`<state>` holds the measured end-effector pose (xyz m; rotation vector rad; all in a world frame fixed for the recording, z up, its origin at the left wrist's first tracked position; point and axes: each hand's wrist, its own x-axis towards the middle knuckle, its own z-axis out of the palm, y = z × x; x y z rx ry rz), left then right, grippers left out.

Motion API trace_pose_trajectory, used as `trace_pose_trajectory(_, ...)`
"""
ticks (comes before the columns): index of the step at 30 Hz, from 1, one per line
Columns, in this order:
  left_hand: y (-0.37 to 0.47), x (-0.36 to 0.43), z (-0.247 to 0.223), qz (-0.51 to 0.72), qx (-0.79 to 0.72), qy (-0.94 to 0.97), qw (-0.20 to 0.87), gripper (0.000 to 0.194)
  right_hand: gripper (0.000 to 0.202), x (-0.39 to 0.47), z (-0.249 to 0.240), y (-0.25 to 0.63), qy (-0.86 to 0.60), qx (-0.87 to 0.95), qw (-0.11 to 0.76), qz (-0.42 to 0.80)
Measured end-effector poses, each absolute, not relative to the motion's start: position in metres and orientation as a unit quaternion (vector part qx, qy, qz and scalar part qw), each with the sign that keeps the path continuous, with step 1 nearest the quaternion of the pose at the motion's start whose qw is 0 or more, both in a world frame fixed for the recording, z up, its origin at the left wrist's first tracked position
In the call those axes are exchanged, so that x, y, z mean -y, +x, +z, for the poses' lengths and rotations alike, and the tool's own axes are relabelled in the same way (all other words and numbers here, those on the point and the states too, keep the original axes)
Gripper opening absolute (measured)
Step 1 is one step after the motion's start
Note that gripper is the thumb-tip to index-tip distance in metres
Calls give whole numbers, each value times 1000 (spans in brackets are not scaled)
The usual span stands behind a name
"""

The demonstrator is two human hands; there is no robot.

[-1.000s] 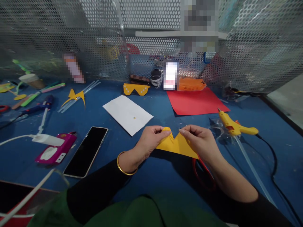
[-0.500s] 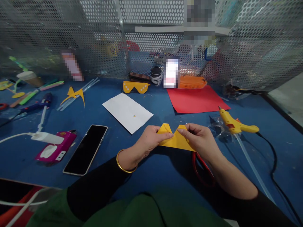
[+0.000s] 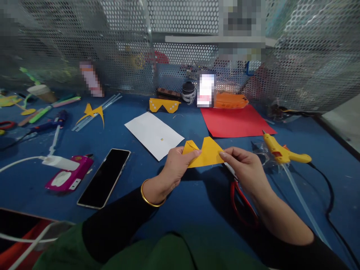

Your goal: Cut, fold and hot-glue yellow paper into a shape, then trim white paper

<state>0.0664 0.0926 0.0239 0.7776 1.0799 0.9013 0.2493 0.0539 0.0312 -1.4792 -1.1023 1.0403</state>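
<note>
Between my two hands, above the blue table, is a yellow paper cutout with a V-shaped notch in its upper edge. My left hand pinches its left part, thumb in front, where a small crease or fold shows near the top. The right end is pinched between thumb and fingers of my right hand. Red-handled scissors lie on the table below my right hand, partly hidden by it. Farther back stands a finished-looking yellow paper mask with pale square dots.
White paper and red paper lie beyond my hands. To the right is a yellow glue gun with its cord. A black-screened phone and a purple power strip are at left. Perforated metal panels border the back.
The yellow cutout is raised slightly and its right part is now spread flatter. My right hand has shifted outward to its right end. More of the scissors shows.
</note>
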Motion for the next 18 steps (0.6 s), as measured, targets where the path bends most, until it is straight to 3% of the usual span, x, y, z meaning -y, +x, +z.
trace_pose_trajectory(18,68,-93,27,468,-491,344,650,18,32,-56,29,256,-635,469,489,370)
